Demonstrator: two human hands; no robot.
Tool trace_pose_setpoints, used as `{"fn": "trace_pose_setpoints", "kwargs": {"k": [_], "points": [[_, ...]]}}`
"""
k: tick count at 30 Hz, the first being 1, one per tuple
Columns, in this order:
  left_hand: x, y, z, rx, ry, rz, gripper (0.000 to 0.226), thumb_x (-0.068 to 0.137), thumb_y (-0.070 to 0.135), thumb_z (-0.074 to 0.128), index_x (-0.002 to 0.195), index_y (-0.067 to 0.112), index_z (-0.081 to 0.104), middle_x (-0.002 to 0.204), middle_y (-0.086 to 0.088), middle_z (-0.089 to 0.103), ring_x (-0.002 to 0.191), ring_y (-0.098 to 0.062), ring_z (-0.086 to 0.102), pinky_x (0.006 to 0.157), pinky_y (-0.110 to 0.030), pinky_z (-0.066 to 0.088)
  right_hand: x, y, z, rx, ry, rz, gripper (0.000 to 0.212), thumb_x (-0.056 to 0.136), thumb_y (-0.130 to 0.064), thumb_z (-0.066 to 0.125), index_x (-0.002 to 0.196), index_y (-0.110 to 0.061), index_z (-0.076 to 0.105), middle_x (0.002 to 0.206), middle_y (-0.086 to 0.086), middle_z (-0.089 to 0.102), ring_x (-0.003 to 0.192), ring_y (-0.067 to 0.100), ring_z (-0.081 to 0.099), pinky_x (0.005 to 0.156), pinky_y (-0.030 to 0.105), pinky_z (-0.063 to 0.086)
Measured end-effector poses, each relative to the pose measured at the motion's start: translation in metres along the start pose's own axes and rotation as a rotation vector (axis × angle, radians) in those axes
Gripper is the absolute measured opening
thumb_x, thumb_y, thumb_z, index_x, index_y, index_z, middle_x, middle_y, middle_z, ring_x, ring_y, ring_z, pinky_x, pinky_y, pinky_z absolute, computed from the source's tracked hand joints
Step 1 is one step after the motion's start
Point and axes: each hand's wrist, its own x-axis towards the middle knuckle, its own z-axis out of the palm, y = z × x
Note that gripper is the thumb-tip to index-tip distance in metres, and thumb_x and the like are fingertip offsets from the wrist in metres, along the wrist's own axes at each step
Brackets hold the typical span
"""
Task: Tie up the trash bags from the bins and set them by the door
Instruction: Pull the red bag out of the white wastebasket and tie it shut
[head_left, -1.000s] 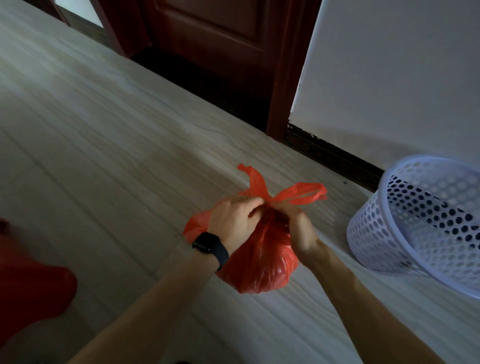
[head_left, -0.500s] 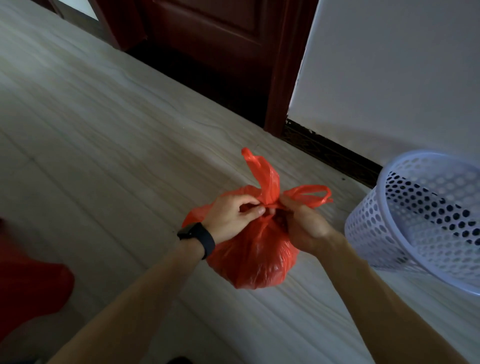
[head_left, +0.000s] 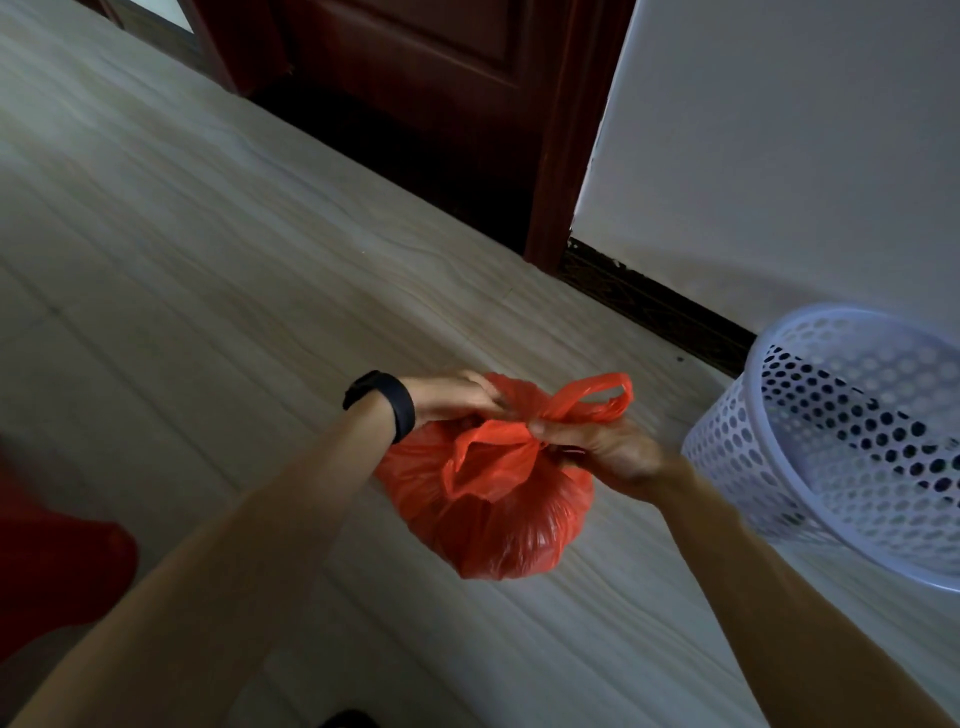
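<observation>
A full red trash bag (head_left: 498, 514) rests on the pale floor in the middle of the view. My left hand (head_left: 449, 397), with a black band on its wrist, grips the bag's top from the left. My right hand (head_left: 597, 447) pinches the gathered neck from the right. One red handle loop (head_left: 597, 400) sticks out to the right above my right hand, and a loose flap of the bag hangs toward me over the front. The dark red door (head_left: 415, 67) stands beyond, at the top.
A white perforated bin (head_left: 852, 447) stands tilted at the right, close to my right forearm, with nothing seen inside. A red object (head_left: 57, 577) lies at the left edge. A white wall (head_left: 779, 145) with a dark skirting runs right of the door frame.
The upright handle has come down and now hangs toward me. My left hand has slid to the far left side of the bag's top. The camera moved closer.
</observation>
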Motion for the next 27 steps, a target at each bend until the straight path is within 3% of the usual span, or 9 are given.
{"fn": "trace_pose_setpoints", "kwargs": {"k": [2, 4, 7, 9, 13, 17, 19, 22, 27], "points": [[0.0, 0.001, 0.0, -0.021, -0.019, -0.031, 0.028, 0.085, 0.023, 0.072, 0.105, 0.004, 0.072, 0.094, -0.006, 0.073, 0.09, -0.02, 0.067, 0.091, -0.035, 0.05, 0.001, -0.001, -0.002, -0.119, 0.054, 0.016, 0.005, 0.083, -0.013, 0.077, 0.088, -0.013, 0.077, 0.081, 0.0, 0.073, 0.07, 0.012, 0.064, 0.06, 0.021, 0.048], [0.001, 0.001, 0.001, -0.004, -0.025, -0.044, 0.013, 0.086, 0.023, 0.071, 0.088, 0.011, 0.072, 0.073, 0.005, 0.072, 0.072, -0.009, 0.067, 0.081, -0.032, 0.052, 0.005, 0.0, -0.003, -0.247, 0.144, 0.001, 0.018, 0.076, -0.014, 0.084, 0.092, -0.009, 0.077, 0.087, 0.007, 0.076, 0.076, 0.025, 0.071, 0.063, 0.029, 0.056], [0.001, 0.002, 0.002, -0.049, 0.0, 0.004, 0.01, 0.08, 0.021, 0.074, 0.079, 0.012, 0.07, 0.067, 0.007, 0.069, 0.064, -0.004, 0.063, 0.076, -0.03, 0.048, 0.009, 0.008, -0.002, -0.419, 0.325, -0.141, 0.024, 0.065, -0.021, 0.09, 0.084, -0.025, 0.076, 0.083, 0.01, 0.075, 0.076, 0.029, 0.072, 0.072, 0.046, 0.058], [0.0, 0.002, 0.004, -0.126, -0.031, 0.032, 0.021, 0.076, 0.022, 0.076, 0.088, 0.006, 0.073, 0.08, -0.004, 0.072, 0.078, -0.017, 0.067, 0.083, -0.034, 0.051, 0.01, 0.016, -0.003, -0.481, 0.406, -0.21, 0.037, 0.059, -0.03, 0.088, 0.086, -0.036, 0.063, 0.078, 0.005, 0.073, 0.071, 0.023, 0.07, 0.066, 0.037, 0.056], [-0.001, 0.001, 0.01, -0.079, 0.086, 0.022, 0.025, 0.085, 0.023, 0.063, 0.061, 0.019, 0.058, 0.047, 0.006, 0.046, 0.049, -0.01, 0.039, 0.049, -0.022, 0.031, 0.012, 0.027, 0.004, -0.722, 0.557, -0.414, 0.022, 0.071, -0.03, 0.074, 0.089, -0.027, 0.062, 0.073, -0.01, 0.066, 0.069, 0.005, 0.064, 0.061, 0.01, 0.044], [-0.003, -0.01, 0.015, -0.11, 0.18, 0.115, 0.003, 0.094, 0.028, 0.062, 0.096, 0.026, 0.063, 0.07, 0.003, 0.064, 0.054, -0.007, 0.046, 0.048, -0.018, 0.034, 0.019, 0.038, 0.014, -0.628, 0.71, -0.471, 0.011, 0.076, -0.036, 0.066, 0.082, -0.035, 0.057, 0.08, -0.009, 0.063, 0.073, 0.004, 0.06, 0.064, 0.018, 0.042], [-0.008, -0.013, 0.015, -0.077, 0.143, 0.159, 0.011, 0.095, 0.032, 0.06, 0.106, 0.032, 0.063, 0.08, 0.009, 0.07, 0.055, -0.002, 0.048, 0.05, -0.014, 0.036, 0.022, 0.039, 0.018, -0.534, 0.726, -0.417, 0.013, 0.075, -0.031, 0.068, 0.079, -0.036, 0.057, 0.077, -0.016, 0.066, 0.071, 0.001, 0.062, 0.062, 0.013, 0.041], [-0.007, -0.017, 0.013, -0.036, 0.143, 0.208, 0.007, 0.094, 0.034, 0.061, 0.096, 0.033, 0.068, 0.083, 0.007, 0.072, 0.054, -0.003, 0.047, 0.049, -0.014, 0.036, 0.023, 0.038, 0.019, -0.457, 0.708, -0.339, 0.012, 0.074, -0.032, 0.073, 0.078, -0.033, 0.061, 0.073, -0.024, 0.068, 0.068, -0.006, 0.063, 0.062, 0.011, 0.044], [-0.003, -0.021, 0.028, -0.144, 0.285, 0.268, 0.009, 0.092, 0.029, 0.065, 0.083, 0.026, 0.066, 0.059, 0.014, 0.067, 0.05, 0.005, 0.055, 0.058, -0.017, 0.043, 0.026, 0.034, 0.014, -0.306, 0.652, -0.236, 0.013, 0.076, -0.032, 0.084, 0.082, -0.026, 0.074, 0.083, -0.007, 0.075, 0.083, 0.011, 0.072, 0.079, 0.037, 0.057]]}}
